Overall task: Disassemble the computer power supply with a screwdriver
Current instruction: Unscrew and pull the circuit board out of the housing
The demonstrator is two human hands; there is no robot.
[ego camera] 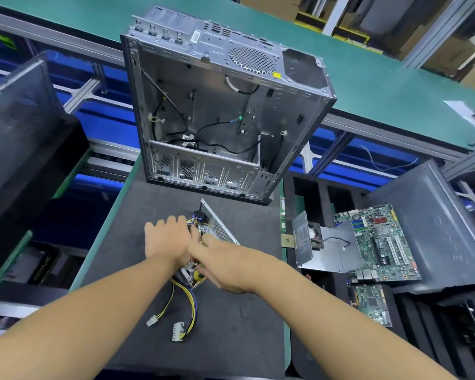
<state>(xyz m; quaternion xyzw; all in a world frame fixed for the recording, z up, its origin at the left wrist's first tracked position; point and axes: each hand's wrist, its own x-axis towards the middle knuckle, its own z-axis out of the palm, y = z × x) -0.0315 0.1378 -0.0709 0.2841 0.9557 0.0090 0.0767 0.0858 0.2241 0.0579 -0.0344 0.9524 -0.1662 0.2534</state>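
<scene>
**Power supply open on dark tabletop**

Sits before a gutted computer case, left hand curled over it; right hand touching, grip too blurred to tell. Behind, green conveyor belt; at right, motherboard over black trays.

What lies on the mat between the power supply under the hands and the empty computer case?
Nothing: in the head view, only bare dark mat separates the power supply from the computer case.
</scene>
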